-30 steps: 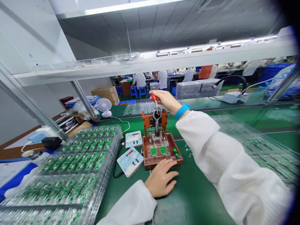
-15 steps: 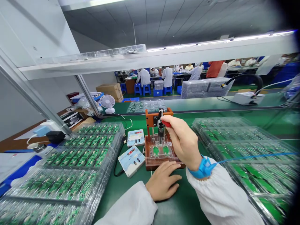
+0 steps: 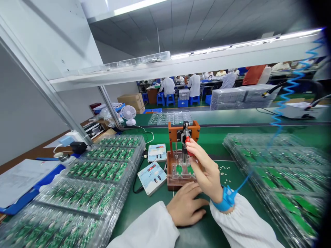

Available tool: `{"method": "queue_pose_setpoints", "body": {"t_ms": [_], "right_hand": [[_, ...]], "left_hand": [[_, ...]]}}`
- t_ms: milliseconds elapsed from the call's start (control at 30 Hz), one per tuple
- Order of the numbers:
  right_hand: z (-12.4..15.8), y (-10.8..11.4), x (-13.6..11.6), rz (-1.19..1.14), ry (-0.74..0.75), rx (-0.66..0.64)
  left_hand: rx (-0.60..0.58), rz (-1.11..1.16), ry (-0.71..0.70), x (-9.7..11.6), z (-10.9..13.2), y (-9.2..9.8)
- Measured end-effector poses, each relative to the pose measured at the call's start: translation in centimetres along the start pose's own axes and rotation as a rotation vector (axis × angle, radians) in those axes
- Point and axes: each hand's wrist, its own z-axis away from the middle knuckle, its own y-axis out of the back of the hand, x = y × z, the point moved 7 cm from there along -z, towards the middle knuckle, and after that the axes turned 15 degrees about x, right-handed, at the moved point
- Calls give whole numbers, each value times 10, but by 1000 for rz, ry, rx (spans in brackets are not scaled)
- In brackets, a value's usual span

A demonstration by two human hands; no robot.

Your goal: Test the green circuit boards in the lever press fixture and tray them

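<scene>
red toggle-clamp handle (image 3: pixel 188 146) swung down in the right hand (image 3: pixel 207 174)

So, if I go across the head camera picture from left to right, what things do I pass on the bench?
Papers, trays of green circuit boards, meter box, wooden press, tiny white bits, more trays of boards.

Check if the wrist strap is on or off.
On: the blue strap circles the right wrist, just above the white sleeve.
</scene>
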Motion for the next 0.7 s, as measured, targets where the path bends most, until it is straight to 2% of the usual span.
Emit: {"method": "queue_pose_setpoints", "body": {"t_ms": [133, 267, 400, 467, 533, 600, 633, 667, 700], "right_hand": [[-2, 1, 0, -32, 0, -10], [-4, 2, 0, -30, 33, -7], [-5, 1, 1, -26, 54, -10], [-5, 0, 0, -28, 63, -8], [-4, 0, 1, -27, 63, -5], [-3, -1, 2, -27, 52, -6], [-2, -1, 3, -27, 45, -9], [-1, -1, 4, -29, 41, -14], [-1, -1, 4, -31, 39, -18]], "left_hand": [[5, 9, 2, -1, -1, 0], [205, 96, 71, 7, -5, 15], [453, 183, 165, 13, -3, 50], [578, 125, 263, -1, 3, 74], [695, 23, 394, -28, 10, 99], [662, -71, 560, -67, 15, 116], [535, -121, 667, -90, 16, 117], [354, -174, 750, -112, 17, 116], [222, -201, 797, -130, 19, 116]]}}
